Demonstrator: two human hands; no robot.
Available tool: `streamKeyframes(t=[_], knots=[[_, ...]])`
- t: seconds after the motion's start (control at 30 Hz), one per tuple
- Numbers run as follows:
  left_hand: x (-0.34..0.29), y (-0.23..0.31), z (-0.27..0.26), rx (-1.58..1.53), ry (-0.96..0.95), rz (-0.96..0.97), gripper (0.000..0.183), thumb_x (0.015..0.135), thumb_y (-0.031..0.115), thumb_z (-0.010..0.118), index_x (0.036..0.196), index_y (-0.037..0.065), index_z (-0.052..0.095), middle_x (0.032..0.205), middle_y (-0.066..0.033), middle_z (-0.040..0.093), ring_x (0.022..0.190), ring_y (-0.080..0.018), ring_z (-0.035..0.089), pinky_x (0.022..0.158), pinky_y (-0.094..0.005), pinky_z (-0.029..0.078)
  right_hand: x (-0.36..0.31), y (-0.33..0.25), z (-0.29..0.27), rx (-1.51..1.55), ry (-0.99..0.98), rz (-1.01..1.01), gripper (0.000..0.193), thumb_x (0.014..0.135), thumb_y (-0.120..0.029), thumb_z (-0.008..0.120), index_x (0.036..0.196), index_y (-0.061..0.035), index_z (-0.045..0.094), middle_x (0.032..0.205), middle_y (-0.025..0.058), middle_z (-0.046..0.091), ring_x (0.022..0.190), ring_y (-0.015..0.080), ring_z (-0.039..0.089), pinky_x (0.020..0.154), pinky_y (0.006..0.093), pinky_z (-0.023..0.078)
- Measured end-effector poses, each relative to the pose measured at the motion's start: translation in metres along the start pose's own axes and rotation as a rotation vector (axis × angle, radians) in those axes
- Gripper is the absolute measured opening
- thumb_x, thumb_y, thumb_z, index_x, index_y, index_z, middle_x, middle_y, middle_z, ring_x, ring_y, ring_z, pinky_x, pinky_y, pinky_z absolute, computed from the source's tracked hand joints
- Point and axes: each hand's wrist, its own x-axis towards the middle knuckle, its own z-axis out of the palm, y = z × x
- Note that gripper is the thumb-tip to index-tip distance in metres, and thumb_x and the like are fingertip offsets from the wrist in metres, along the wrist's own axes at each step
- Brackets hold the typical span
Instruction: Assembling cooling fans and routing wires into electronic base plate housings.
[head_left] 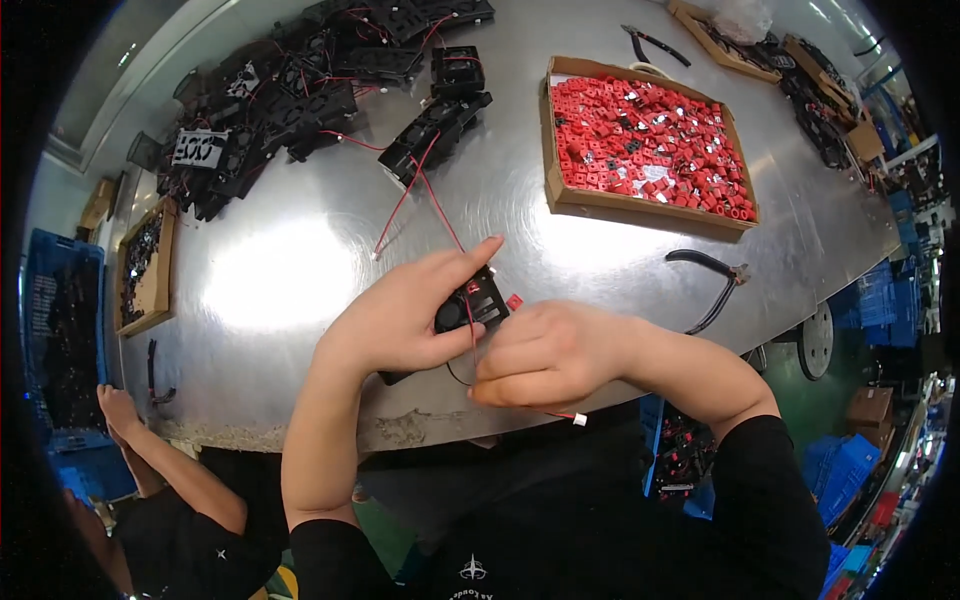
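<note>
My left hand (400, 310) is wrapped round a black plastic housing (484, 300) near the table's front edge. Its thumb lies across the housing's near end, and much of the part is hidden under the palm. Close beside it, my right hand (545, 355) is closed in a pinch on a thin red wire (472, 335) running from the housing. A white connector (580, 420) sticks out below that hand on the wire's end. By the housing's right side shows a small red plastic piece (514, 301). Beyond my left hand lies another black housing (433, 137) with loose red wires.
A cardboard tray (650, 215) of red plastic pieces stands at the back right. Diagonal cutters (738, 275) lie right of my hands, pliers (655, 45) farther back. Black housings (310, 115) are heaped at the back left. A co-worker's hand (120, 410) is at the table's left end.
</note>
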Motion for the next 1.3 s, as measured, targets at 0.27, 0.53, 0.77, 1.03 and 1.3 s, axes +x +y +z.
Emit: streamKeyframes(t=[0.27, 0.53, 0.77, 1.03, 1.3], knots=[[0.003, 0.006, 0.005, 0.077, -0.002, -0.094, 0.089, 0.089, 0.028, 0.074, 0.167, 0.007, 0.037, 0.105, -0.0208, 0.061, 0.097, -0.0413, 0.063, 0.087, -0.0463, 0.052, 0.002, -0.004, 0.016, -0.144, -0.21, 0.003, 0.03, 0.092, -0.013, 0.069, 0.121, -0.006, 0.071, 0.096, 0.0035, 0.066, 0.078, 0.0189, 0.065, 0.064, 0.0348, 0.054], [0.002, -0.011, 0.007, 0.083, 0.019, 0.071, 0.102, 0.088, 0.026, 0.077, 0.172, 0.004, 0.023, 0.111, -0.0236, 0.065, 0.103, -0.0444, 0.064, 0.093, -0.0477, 0.052, -0.013, 0.012, -0.014, -0.164, 0.059, 0.446, 0.039, 0.085, -0.019, 0.081, 0.122, -0.0087, 0.071, 0.112, 0.0068, 0.066, 0.081, 0.0262, 0.07, 0.069, 0.0367, 0.057], [-0.003, -0.006, 0.008, -0.013, 0.058, -0.042, 0.119, 0.087, 0.028, 0.08, 0.174, 0.006, 0.002, 0.126, -0.0304, 0.067, 0.113, -0.0485, 0.066, 0.1, -0.0488, 0.053, -0.012, 0.029, -0.018, -0.076, 0.081, 0.601, 0.062, 0.08, -0.031, 0.09, 0.131, -0.0052, 0.066, 0.124, 0.0144, 0.065, 0.107, 0.0344, 0.069, 0.088, 0.0407, 0.058], [0.002, 0.007, 0.003, 0.039, 0.033, -0.057, 0.111, 0.084, 0.024, 0.078, 0.173, 0.005, 0.014, 0.124, -0.0263, 0.068, 0.109, -0.0473, 0.066, 0.1, -0.0481, 0.053, -0.02, 0.035, -0.022, -0.138, -0.142, 0.684, 0.081, 0.069, -0.038, 0.094, 0.134, -0.0023, 0.061, 0.117, 0.0151, 0.064, 0.108, 0.0359, 0.067, 0.09, 0.0415, 0.057], [-0.005, 0.005, -0.012, 0.276, 0.216, 0.112, 0.062, 0.085, 0.008, 0.068, 0.147, 0.005, 0.063, 0.126, -0.0184, 0.069, 0.117, -0.0396, 0.065, 0.104, -0.0452, 0.051, -0.018, 0.027, -0.02, -0.188, -0.093, 0.717, 0.073, 0.069, -0.034, 0.094, 0.125, -0.0017, 0.062, 0.108, 0.0154, 0.063, 0.1, 0.0362, 0.067, 0.085, 0.0428, 0.056]])
